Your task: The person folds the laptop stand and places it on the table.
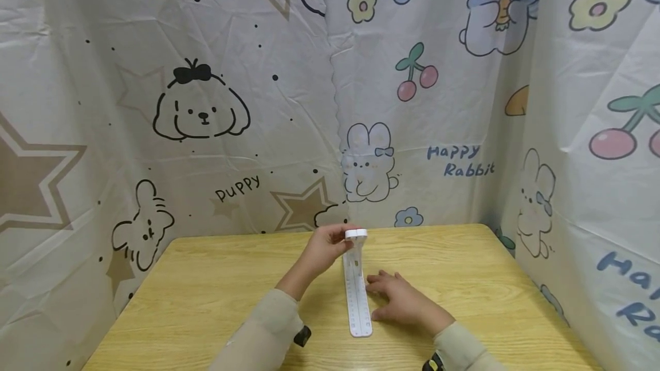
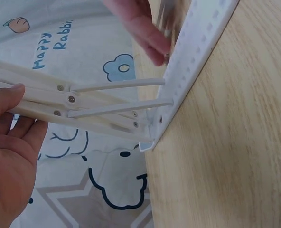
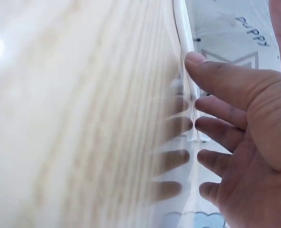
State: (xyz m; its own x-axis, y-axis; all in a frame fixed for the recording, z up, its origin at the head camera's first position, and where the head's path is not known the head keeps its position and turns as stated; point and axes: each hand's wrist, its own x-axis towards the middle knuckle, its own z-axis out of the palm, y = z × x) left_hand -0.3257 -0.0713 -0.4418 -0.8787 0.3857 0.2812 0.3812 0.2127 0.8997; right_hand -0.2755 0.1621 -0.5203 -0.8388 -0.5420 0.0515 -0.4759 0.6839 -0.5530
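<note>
A white folding stand (image 1: 359, 311) is on the table, its long base strip lying flat and its upper arm raised at the far end. My left hand (image 1: 323, 249) grips the top of that arm, thumb on one side and fingers behind it, as the left wrist view shows. Two thin struts (image 2: 124, 108) link the arm (image 2: 41, 97) to the base (image 2: 197, 45). Beside the base's right edge, my right hand (image 1: 404, 300) is spread low over the table. In the right wrist view its thumb (image 3: 216, 76) is right at the base's edge, fingers extended.
The stand is near the middle of a wood-grain table (image 1: 216, 302). Behind and on both sides hangs a pale curtain (image 1: 289, 119) printed with puppies, rabbits, stars and cherries. Dark wrist bands (image 1: 302, 336) show at both sleeves.
</note>
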